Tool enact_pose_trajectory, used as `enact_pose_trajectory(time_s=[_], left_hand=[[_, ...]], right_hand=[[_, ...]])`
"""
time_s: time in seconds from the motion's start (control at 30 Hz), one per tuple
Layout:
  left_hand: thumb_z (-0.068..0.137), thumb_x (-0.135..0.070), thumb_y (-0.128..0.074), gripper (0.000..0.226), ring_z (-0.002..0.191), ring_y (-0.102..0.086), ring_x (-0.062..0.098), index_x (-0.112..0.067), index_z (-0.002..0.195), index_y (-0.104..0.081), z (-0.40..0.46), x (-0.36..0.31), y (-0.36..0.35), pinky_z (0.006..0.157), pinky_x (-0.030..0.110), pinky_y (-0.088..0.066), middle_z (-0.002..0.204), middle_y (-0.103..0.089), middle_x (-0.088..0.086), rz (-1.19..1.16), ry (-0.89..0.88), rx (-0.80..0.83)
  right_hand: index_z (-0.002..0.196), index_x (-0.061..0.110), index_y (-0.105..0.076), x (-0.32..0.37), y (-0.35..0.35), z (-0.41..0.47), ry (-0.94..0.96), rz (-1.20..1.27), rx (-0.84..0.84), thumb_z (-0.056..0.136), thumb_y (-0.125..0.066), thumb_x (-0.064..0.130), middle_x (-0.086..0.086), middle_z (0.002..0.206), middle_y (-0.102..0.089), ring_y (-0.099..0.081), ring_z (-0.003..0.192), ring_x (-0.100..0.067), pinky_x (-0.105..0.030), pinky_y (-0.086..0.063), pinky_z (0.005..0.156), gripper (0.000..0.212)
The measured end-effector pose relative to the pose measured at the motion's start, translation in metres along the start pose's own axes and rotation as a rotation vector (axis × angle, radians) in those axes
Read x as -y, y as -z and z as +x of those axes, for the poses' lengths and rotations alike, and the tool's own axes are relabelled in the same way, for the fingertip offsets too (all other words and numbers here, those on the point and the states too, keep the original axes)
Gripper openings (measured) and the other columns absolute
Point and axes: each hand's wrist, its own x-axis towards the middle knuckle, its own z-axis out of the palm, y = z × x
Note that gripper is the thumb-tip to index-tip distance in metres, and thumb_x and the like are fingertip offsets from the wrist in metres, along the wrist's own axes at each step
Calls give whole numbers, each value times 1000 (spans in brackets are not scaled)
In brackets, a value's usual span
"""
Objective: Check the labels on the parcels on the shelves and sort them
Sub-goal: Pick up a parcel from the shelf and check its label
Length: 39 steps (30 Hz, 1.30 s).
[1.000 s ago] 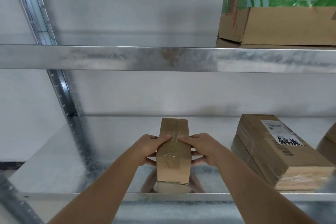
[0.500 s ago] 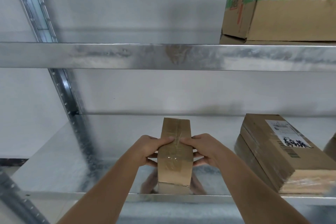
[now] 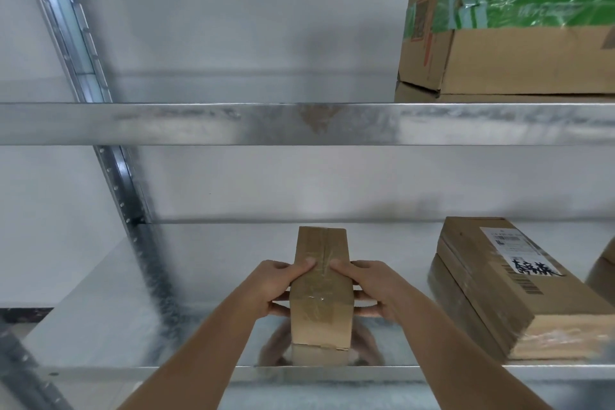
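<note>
Change: the view has dipped a little since half a second ago, showing more of the large box on the upper shelf; both hands keep the same hold on the small parcel.
Hidden: the small parcel shows only taped brown faces, with no label visible; the large box and a brown thing at the right edge are cut off by the frame; print on the label of the flat parcel is too small to read.
Left hand: grips the small parcel's left side, thumb on top.
Right hand: grips its right side, thumb on top.
Small parcel: between the hands, standing on the lower shelf near the front edge, well left of the flat parcel.
</note>
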Motion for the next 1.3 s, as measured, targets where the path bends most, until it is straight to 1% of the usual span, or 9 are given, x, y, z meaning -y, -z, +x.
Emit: enact_pose_trajectory(time_s=[0.13, 0.23, 0.33, 0.4, 0.47, 0.53, 0.7, 0.9, 1.3], left_hand=[[96, -39, -69, 45, 89, -75, 25, -8, 128, -65, -6, 9, 5, 72, 37, -62, 103, -76, 9, -202, 0, 37], [101, -18, -62, 59, 99, -73, 30, -26, 155, -38, -5, 21, 8, 72, 39, -61, 118, -71, 11, -293, -11, 1], [104, -13, -52, 39, 95, -66, 20, -23, 141, -58, -1, 22, 6, 78, 35, -56, 119, -71, 9, -41, -77, -143], [103, -36, -53, 25, 97, -59, 17, -22, 115, -71, 0, 19, 2, 82, 34, -50, 114, -68, 2, 65, -56, -188], [96, -60, -55, 46, 104, -66, 17, -19, 105, -73, 2, 16, -1, 89, 39, -55, 111, -74, -3, 31, 14, -134], [88, -63, -66, 53, 101, -72, 18, -14, 105, -75, 3, 15, -3, 81, 40, -62, 105, -77, 0, 39, 16, -78], [77, -51, -83, 55, 92, -75, 22, -4, 104, -73, 5, 14, -3, 71, 39, -65, 101, -77, 6, 86, 11, -97], [74, -52, -86, 60, 92, -75, 26, -2, 104, -73, 6, 13, -2, 74, 41, -64, 103, -77, 8, 65, 87, -64], [79, -43, -84, 56, 99, -72, 32, -5, 116, -67, 17, 13, -1, 84, 48, -62, 112, -71, 9, 50, 118, -18]], right_hand=[[119, 33, -64, -6, -6, -5, 9, 124, -23, 93, -53, 69, 6, 117, -66, -61, 109, -17, -38, -52, 89, 46], [145, 33, -51, -9, 0, -4, 76, 66, -79, 93, -63, 58, 2, 138, -59, -62, 115, -20, -42, -50, 104, 59], [155, 25, -33, -4, 1, -11, 103, -52, -143, 92, -72, 35, 0, 130, -61, -63, 102, -14, -36, -54, 92, 75], [156, 15, -31, 0, -1, -12, 83, -89, -163, 91, -74, 30, -2, 126, -62, -62, 99, -15, -30, -52, 78, 79], [143, 5, -49, 0, -3, -12, 61, -112, -157, 91, -76, 29, -6, 126, -66, -65, 100, -19, -32, -57, 75, 64], [118, 4, -70, -4, -4, -10, 48, -105, -142, 89, -77, 32, -6, 111, -75, -72, 95, -19, -38, -61, 84, 41], [102, 5, -73, -3, -1, -4, -12, -115, -143, 81, -83, 41, -5, 94, -77, -74, 81, -20, -31, -59, 59, 42], [106, 3, -70, -5, 0, 3, -28, -122, -125, 81, -84, 39, -9, 99, -76, -75, 87, -26, -45, -64, 74, 46], [111, 1, -68, -2, 0, 8, -43, -134, -116, 84, -83, 32, -11, 100, -75, -75, 87, -28, -45, -64, 78, 44]])
